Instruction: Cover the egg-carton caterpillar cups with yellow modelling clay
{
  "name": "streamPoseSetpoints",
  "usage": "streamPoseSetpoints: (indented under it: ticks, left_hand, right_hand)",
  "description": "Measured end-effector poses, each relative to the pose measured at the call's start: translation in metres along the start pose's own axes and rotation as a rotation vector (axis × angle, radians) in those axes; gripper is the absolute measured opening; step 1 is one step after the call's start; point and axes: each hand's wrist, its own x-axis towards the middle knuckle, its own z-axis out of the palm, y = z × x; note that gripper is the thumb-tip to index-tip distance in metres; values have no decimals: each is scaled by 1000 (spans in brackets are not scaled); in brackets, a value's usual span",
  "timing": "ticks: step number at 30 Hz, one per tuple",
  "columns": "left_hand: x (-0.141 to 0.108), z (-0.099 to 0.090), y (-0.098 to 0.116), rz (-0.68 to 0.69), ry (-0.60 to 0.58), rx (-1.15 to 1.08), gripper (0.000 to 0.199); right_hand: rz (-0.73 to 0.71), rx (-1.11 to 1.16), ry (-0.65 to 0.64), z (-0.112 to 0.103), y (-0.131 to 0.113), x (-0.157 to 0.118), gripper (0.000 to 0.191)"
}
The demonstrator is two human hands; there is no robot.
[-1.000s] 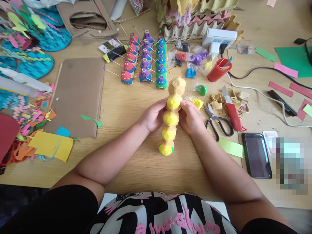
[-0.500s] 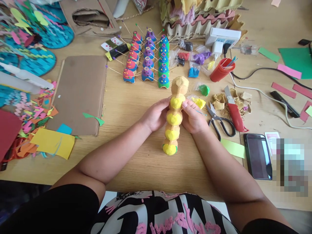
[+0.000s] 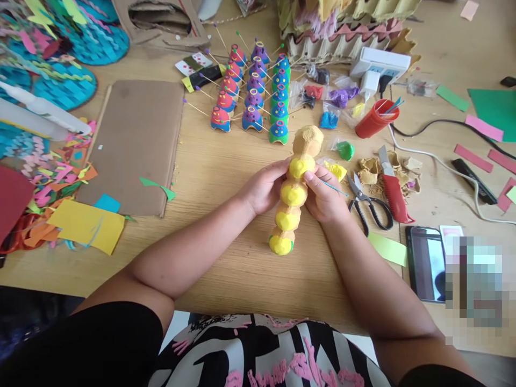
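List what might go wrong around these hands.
1. The right hand has its thumb against the soft-looking yellow clay on the carton strip, so a firm press might dent or smear it.
2. The red-handled knife lies with its blade bare near the scissors; a careless reach to that side could cut.
3. The strip's far end is close to the green-and-blue row, so a forward swing might knock it.
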Motion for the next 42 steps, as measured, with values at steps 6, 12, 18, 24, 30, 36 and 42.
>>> streamPoseSetpoints:
  ticks: [6, 12, 18, 24, 30, 36, 42]
  left_hand:
    - [-2, 5, 3, 19, -25, -31, 25]
    - [-4, 9, 5, 41, -31, -3, 22]
    - [-1, 4, 2, 49, -44, -4, 20]
    - [-2, 7, 2, 23, -18, -27, 23]
    - [-2, 9, 2, 38, -19, -9, 36]
    - [-1, 9, 3, 87, -47, 52, 33]
    - [-1, 9, 2, 109, -39, 38, 33]
  right_hand:
    - [5, 14, -46, -3, -3, 2, 42]
    - [-7, 9, -32, -5, -3, 3, 40]
    - [-7, -4, -64, -6, -3, 4, 41]
    - [0, -51, -29, -3, -4, 5, 45]
    - [6, -66, -13, -1, -5, 4, 45]
    - [1, -116, -2, 1, -6, 4, 47]
    - [-26, -79, -26, 2, -5, 3, 44]
